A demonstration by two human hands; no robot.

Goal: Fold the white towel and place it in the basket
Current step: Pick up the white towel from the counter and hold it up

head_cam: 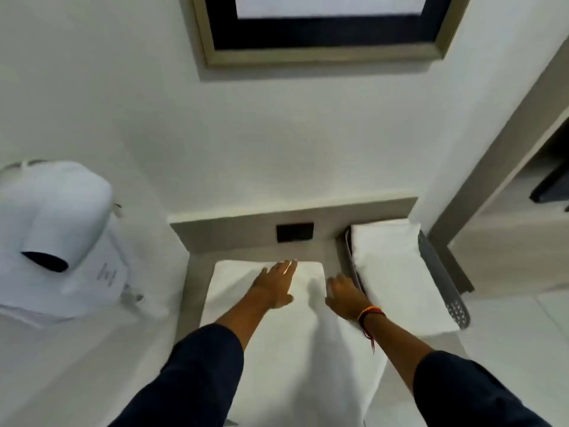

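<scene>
A white towel [295,340] lies spread flat on a small beige table, reaching from its far end toward me. My left hand [275,286] rests flat on the towel's far part, fingers stretched and apart. My right hand [345,295] lies palm down on the towel's right edge, fingers spread, holding nothing. To the right stands a grey perforated basket [443,282] with a folded white towel [391,266] inside it.
A white lamp shade [52,211] stands at the left over papers [104,278] on white bedding. A dark wall socket [295,232] sits on the table's beige back panel. A framed picture [326,29] hangs above. A beige shelf unit [505,241] stands at the right.
</scene>
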